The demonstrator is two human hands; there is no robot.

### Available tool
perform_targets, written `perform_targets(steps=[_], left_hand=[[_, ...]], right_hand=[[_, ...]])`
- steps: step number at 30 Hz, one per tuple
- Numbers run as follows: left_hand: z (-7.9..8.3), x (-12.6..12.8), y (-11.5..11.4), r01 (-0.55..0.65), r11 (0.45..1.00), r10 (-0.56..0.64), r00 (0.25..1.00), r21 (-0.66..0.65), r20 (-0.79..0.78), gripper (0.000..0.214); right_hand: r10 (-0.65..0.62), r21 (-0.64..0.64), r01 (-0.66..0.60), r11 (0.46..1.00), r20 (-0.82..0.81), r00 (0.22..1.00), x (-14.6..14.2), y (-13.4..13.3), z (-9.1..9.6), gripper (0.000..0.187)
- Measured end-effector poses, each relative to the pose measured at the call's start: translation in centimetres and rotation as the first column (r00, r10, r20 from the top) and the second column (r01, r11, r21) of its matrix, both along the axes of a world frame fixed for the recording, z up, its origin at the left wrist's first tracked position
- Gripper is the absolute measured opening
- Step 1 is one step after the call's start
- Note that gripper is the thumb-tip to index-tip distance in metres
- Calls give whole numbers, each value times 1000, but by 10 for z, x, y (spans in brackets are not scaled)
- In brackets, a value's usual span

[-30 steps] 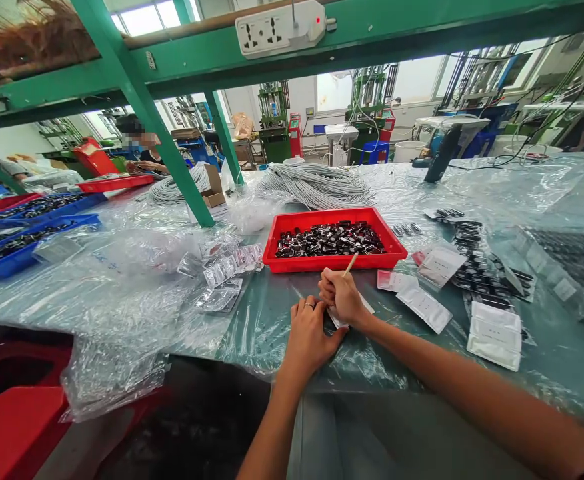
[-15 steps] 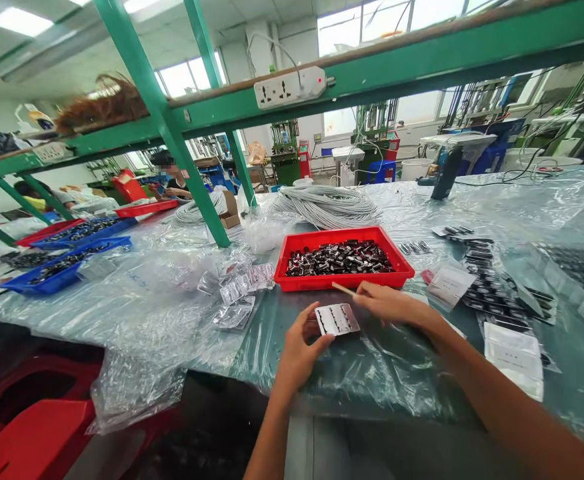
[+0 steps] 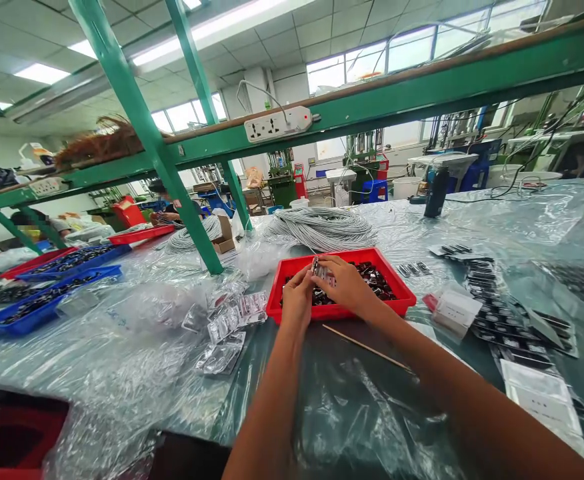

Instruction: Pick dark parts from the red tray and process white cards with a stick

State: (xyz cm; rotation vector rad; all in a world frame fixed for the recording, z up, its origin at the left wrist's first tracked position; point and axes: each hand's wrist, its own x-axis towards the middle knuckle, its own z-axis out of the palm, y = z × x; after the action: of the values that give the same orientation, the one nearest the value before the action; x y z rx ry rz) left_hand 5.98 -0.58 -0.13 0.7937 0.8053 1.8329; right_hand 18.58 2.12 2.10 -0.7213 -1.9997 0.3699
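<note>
Both my hands are together over the red tray (image 3: pixel 405 305), which holds many small black and silver parts (image 3: pixel 379 283). Between my fingertips is a small silvery plate (image 3: pixel 317 265), mostly covered by the fingers. My left hand (image 3: pixel 298 297) pinches its left side, and my right hand (image 3: pixel 343 283) is closed on it from the right. Below the tray, a thin wooden stick (image 3: pixel 365 347) lies on the plastic-covered table, partly passing behind my right forearm.
Silver packets (image 3: pixel 225 323) lie left of the tray. To its right are rows of black parts (image 3: pixel 492 300) and a white packet (image 3: pixel 455 310). Behind stands a coil of grey cable (image 3: pixel 322 227). A green shelf frame (image 3: pixel 192 217) rises at left; blue trays (image 3: pixel 47 300) sit beyond.
My right hand has let go of the stick, which now lies on the table. My left hand has moved the slotted silver plate up over the tray, and my right hand has joined it.
</note>
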Motion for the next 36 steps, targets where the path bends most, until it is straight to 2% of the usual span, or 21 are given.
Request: perform_targets(steps=[4, 7, 10, 13, 14, 15, 17, 19, 20, 23, 27, 32, 36], left_hand=[[-2, -8, 26, 70, 997, -69, 997, 13, -34, 31], [-10, -12, 28, 64, 998, -63, 991, 9, -121, 33], [-18, -17, 27, -54, 998, 46, 978, -34, -204, 35], [-22, -23, 27, -219, 972, 201, 963, -85, -181, 34], [-22, -25, 27, -237, 966, 221, 963, -98, -154, 33], [-22, -26, 27, -228, 967, 215, 969, -110, -123, 33], [-19, -27, 25, -151, 980, 145, 988, -131, -58, 33], [-16, -26, 22, -43, 990, 43, 999, -136, -6, 31], [-15, -25, 20, 0, 991, 2, 1000, -130, 13, 31], [-11, -20, 14, 80, 991, -78, 997, -109, 21, 33], [-12, -16, 10, 140, 986, -149, 985, -93, -87, 42], [-17, -14, 12, 41, 993, -50, 995, -114, -81, 41], [-19, -15, 13, -29, 996, 25, 999, -81, -43, 42]], right_hand=[[20, -203, -58, 977, -185, 982, -2, 23, -4, 16], [39, -279, -93, 956, -195, 980, 0, 30, -6, 8], [-31, -379, -29, 925, -151, 988, 7, 37, -6, 6], [-67, -544, 11, 839, -83, 994, 17, 44, -7, 8], [-90, -541, 59, 839, -31, 995, 20, 45, -6, 10], [-125, -484, 124, 866, 29, 992, 22, 45, -6, 14], [-187, -253, 213, 944, 125, 974, 20, 42, -6, 27], [-146, -52, 157, 986, 179, 973, 14, 37, -8, 41], [-102, -2, 105, 994, 202, 974, 10, 34, -10, 46], [-53, 77, 34, 996, 259, 965, 1, 30, -16, 53], [-55, 168, 2, 986, 314, 948, 3, 28, -17, 43], [-178, 310, 82, 947, 295, 939, 2, 18, -15, 33], [-138, 299, 55, 953, 265, 954, -7, 15, -27, 36]])
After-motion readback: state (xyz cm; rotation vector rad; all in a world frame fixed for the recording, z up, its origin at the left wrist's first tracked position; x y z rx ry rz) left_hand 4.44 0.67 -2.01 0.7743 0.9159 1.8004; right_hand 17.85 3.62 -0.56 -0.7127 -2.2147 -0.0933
